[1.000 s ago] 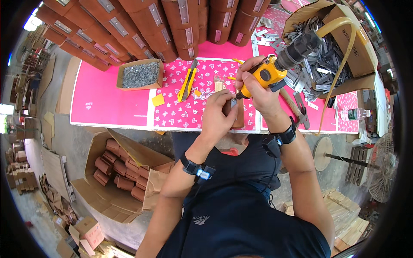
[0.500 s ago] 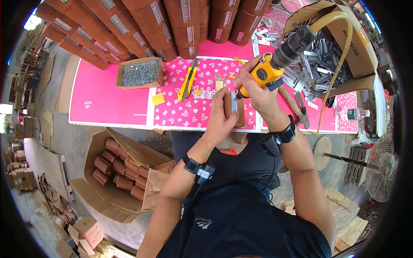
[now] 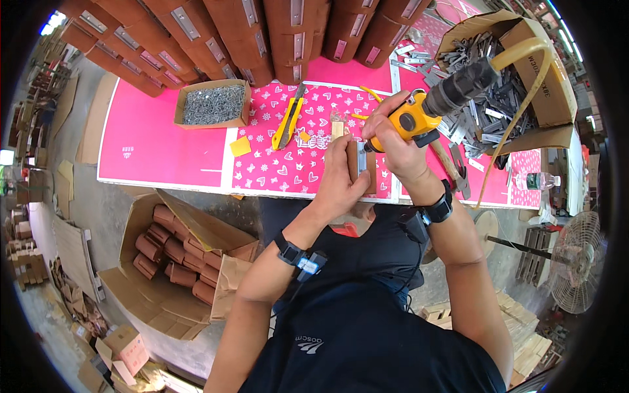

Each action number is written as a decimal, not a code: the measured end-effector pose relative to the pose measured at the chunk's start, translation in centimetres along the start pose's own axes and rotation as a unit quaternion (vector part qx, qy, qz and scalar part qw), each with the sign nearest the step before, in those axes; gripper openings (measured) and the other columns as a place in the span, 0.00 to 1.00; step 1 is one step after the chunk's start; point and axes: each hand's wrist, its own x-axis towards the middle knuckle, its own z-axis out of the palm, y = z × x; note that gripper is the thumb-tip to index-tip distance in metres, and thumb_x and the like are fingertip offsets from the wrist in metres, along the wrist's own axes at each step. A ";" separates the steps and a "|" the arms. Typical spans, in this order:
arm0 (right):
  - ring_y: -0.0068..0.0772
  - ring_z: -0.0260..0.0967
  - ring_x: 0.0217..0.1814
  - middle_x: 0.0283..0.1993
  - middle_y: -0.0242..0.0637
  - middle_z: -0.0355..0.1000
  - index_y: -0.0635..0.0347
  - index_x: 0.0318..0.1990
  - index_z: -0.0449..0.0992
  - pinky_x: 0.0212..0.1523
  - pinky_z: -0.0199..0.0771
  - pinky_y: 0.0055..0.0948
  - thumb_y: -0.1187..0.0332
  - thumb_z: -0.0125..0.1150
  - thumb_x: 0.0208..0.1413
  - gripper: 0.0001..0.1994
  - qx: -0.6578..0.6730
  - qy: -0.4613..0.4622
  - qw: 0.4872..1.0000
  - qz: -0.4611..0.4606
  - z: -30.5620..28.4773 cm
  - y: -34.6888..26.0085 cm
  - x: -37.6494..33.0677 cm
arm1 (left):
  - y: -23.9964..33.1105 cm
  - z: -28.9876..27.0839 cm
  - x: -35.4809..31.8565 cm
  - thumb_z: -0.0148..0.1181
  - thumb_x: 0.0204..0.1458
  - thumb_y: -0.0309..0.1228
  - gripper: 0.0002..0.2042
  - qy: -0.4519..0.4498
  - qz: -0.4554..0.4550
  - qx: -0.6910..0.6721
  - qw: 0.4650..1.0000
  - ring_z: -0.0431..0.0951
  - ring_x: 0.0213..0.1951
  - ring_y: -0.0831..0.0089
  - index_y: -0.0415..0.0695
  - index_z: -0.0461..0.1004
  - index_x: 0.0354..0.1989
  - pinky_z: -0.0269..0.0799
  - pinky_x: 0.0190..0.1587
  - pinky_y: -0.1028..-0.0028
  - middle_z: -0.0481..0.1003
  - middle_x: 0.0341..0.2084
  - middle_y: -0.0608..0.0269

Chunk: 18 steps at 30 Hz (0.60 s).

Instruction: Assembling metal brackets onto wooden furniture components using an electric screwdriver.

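Observation:
At the pink table's near edge, my left hand (image 3: 339, 178) is closed around a reddish-brown block-like piece (image 3: 371, 180). A narrow silver metal strip (image 3: 362, 159) lies along its face, next to my thumb. My right hand (image 3: 401, 145) grips a yellow and black power drill (image 3: 414, 118), tilted with its hose end up to the right. The drill's tip is at the upper part of the strip; whether it touches a fastener there is too small to tell. A hammer (image 3: 445, 160) lies right of my right hand, and a yellow utility knife (image 3: 288, 122) lies to the left.
A small box of screws (image 3: 245, 105) stands left, before tall stacks of brown pieces (image 3: 259, 42). At right are a carton of metal strips (image 3: 547, 98), a yellow hose (image 3: 538, 85) and a bottle (image 3: 540, 181). A carton (image 3: 121, 288) of brown pieces sits on the floor.
The view has shifted slightly. The drill and my right hand have moved a little to the right and down, with the tip still by the strip. My left hand keeps its grip.

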 end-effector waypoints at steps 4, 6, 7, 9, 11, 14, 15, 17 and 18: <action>0.19 0.71 0.29 0.28 0.29 0.73 0.65 0.32 0.74 0.32 0.73 0.22 0.82 0.58 0.50 0.04 0.003 -0.004 1.000 0.027 -0.1 0.0 0.2 | 0.0 0.2 0.1 0.58 0.49 0.32 0.37 0.004 -0.008 -0.003 1.000 0.58 0.65 0.48 0.35 0.49 0.68 0.53 0.69 0.57 0.57 0.60 0.41; 0.19 0.71 0.29 0.28 0.29 0.73 0.65 0.32 0.74 0.32 0.73 0.22 0.81 0.58 0.50 0.03 0.000 -0.007 0.999 0.035 -0.3 -0.2 -0.1 | -0.1 0.4 0.0 0.59 0.49 0.32 0.37 0.000 -0.001 0.009 1.000 0.58 0.65 0.45 0.35 0.49 0.67 0.55 0.68 0.55 0.57 0.61 0.39; 0.22 0.72 0.30 0.29 0.33 0.72 0.64 0.35 0.71 0.33 0.74 0.24 0.82 0.55 0.52 0.05 -0.034 -0.019 0.999 0.019 -0.3 -0.2 -0.3 | -0.2 0.4 0.1 0.61 0.50 0.31 0.37 -0.002 0.003 0.019 1.000 0.58 0.65 0.43 0.34 0.50 0.67 0.56 0.68 0.54 0.57 0.61 0.37; 0.26 0.73 0.30 0.31 0.37 0.72 0.63 0.39 0.68 0.34 0.75 0.27 0.82 0.54 0.54 0.07 -0.088 -0.059 0.994 -0.018 -0.9 -0.2 -0.4 | -0.4 0.5 0.0 0.61 0.50 0.32 0.37 -0.001 0.009 0.028 1.000 0.58 0.66 0.43 0.34 0.50 0.67 0.56 0.68 0.54 0.57 0.61 0.37; 0.26 0.73 0.30 0.33 0.38 0.73 0.63 0.40 0.68 0.34 0.76 0.27 0.82 0.55 0.54 0.08 -0.047 -0.058 0.997 -0.006 -1.0 -0.5 -0.3 | -0.4 0.4 -0.1 0.61 0.50 0.32 0.37 0.001 0.016 0.038 0.999 0.58 0.66 0.42 0.34 0.50 0.67 0.56 0.69 0.54 0.57 0.62 0.36; 0.26 0.76 0.32 0.38 0.41 0.77 0.63 0.42 0.71 0.33 0.78 0.26 0.79 0.61 0.54 0.09 0.061 0.013 0.998 0.017 -1.7 -1.6 -0.8 | -0.8 -0.5 -0.4 0.61 0.50 0.33 0.39 -0.001 0.012 0.037 0.999 0.57 0.66 0.42 0.33 0.50 0.68 0.55 0.69 0.53 0.57 0.62 0.35; 0.27 0.76 0.32 0.39 0.42 0.76 0.64 0.43 0.70 0.33 0.78 0.26 0.80 0.60 0.55 0.10 0.062 0.024 0.998 -0.014 -3.0 -2.2 -1.1 | -0.7 -0.6 -0.3 0.64 0.49 0.36 0.42 -0.004 0.014 0.079 0.997 0.58 0.66 0.43 0.34 0.49 0.69 0.55 0.69 0.54 0.57 0.63 0.37; 0.29 0.77 0.32 0.40 0.44 0.76 0.64 0.45 0.69 0.33 0.79 0.27 0.80 0.59 0.55 0.11 0.041 0.042 0.997 -0.047 -6.0 -3.5 -2.3 | 0.3 -0.9 -0.1 0.66 0.47 0.38 0.45 -0.012 0.021 0.122 0.992 0.58 0.66 0.44 0.34 0.48 0.70 0.54 0.69 0.54 0.57 0.63 0.38; 0.29 0.77 0.32 0.40 0.44 0.76 0.63 0.45 0.69 0.34 0.79 0.27 0.80 0.58 0.56 0.11 0.020 0.048 0.997 -0.049 -7.4 -4.0 -3.1 | 2.3 -1.4 0.0 0.69 0.44 0.40 0.48 -0.021 0.050 0.169 0.984 0.59 0.66 0.44 0.35 0.48 0.70 0.55 0.68 0.54 0.57 0.63 0.38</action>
